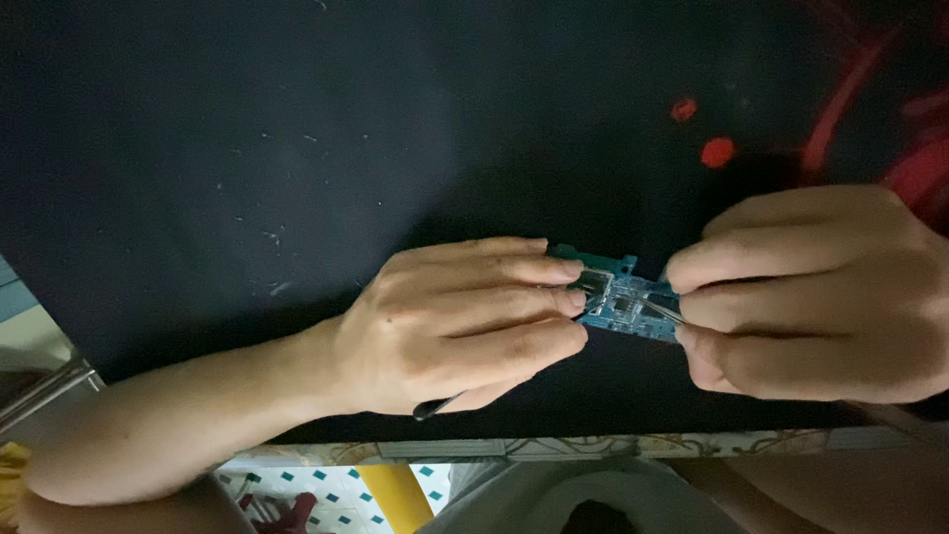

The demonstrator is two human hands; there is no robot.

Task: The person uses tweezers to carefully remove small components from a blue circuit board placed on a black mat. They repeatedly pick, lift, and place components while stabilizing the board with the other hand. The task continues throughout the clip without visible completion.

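Here we have a small blue-green circuit board (621,297) held up between our two hands over a dark work mat (297,148) that covers the table. Our left hand (465,321) has its fingers (514,302) pressed together along the board's left end, the thumb tucked underneath, and a thin dark tool handle (435,405) pokes out below the palm, though we cannot tell what kind of tool it is or how it is held. Our right hand (820,297) closes on the board's right end, fingertips pinched against it, and a fine metal tip, probably tweezers (664,311), runs from those fingers onto the board's face. The board sits just above the mat, near the table's front edge, level and face up. As for progress, we judge that the work on the board is under way rather than finished: the metal tip rests among the components, both hands are clamped on, and nothing that we can see lies detached beside the board. Pale specks and scratches (272,237) dot the mat to the left, and two red spots (717,151) show near its far right. Below the table edge we glimpse a patterned floor (336,485) and a yellow leg (395,494).
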